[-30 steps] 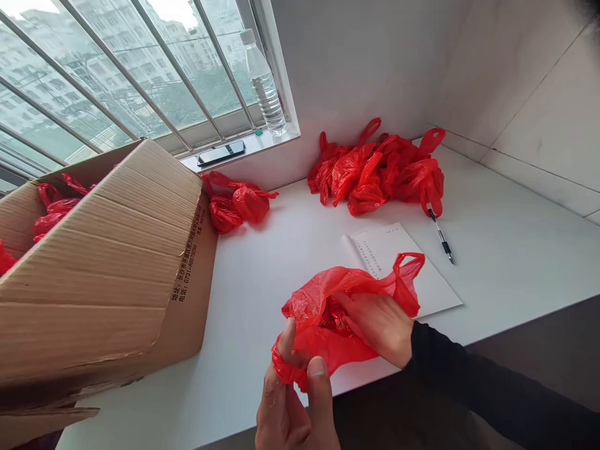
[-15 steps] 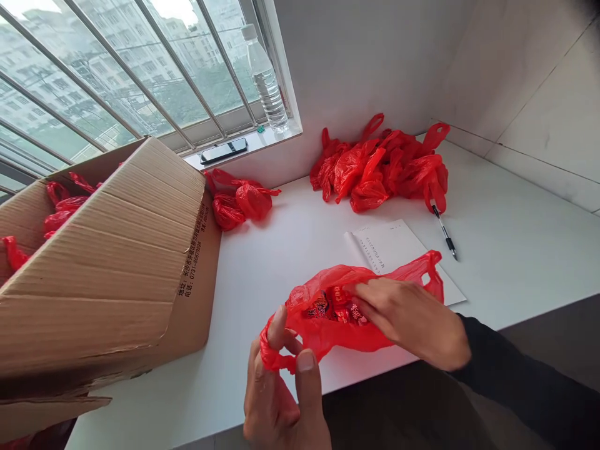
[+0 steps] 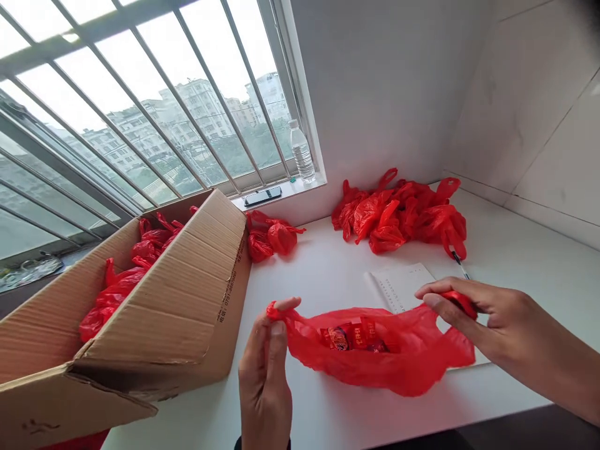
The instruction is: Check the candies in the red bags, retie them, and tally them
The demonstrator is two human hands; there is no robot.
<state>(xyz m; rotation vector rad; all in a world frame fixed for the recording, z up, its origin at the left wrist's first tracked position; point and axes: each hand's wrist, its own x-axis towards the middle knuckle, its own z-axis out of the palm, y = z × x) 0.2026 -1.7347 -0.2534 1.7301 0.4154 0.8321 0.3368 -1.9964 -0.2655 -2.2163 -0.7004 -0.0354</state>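
A red plastic bag (image 3: 356, 369) is stretched between my hands above the front of the white table. Its mouth gapes upward, and several small red wrapped packets (image 3: 356, 335) show inside. My left hand (image 3: 266, 369) is closed on the bag's left handle, which loops around the index finger. On the other side, my right hand (image 3: 487, 315) grips the right handle, with a bunched red fold showing under the fingers. Behind the bag lies a white notepad (image 3: 396, 281) with handwriting, partly covered by the bag and my right hand.
An open cardboard box (image 3: 187, 300) with red bags (image 3: 115, 294) inside stands at left. Two knotted red bags (image 3: 281, 237) sit beside it. More red bags (image 3: 389, 215) are heaped by the wall, near a pen (image 3: 459, 265). A water bottle (image 3: 302, 153) and phone (image 3: 262, 196) rest on the windowsill.
My right hand has come out of the bag's mouth and taken hold of the right handle. The bag is now spread wider. My view has tilted upward, showing more window.
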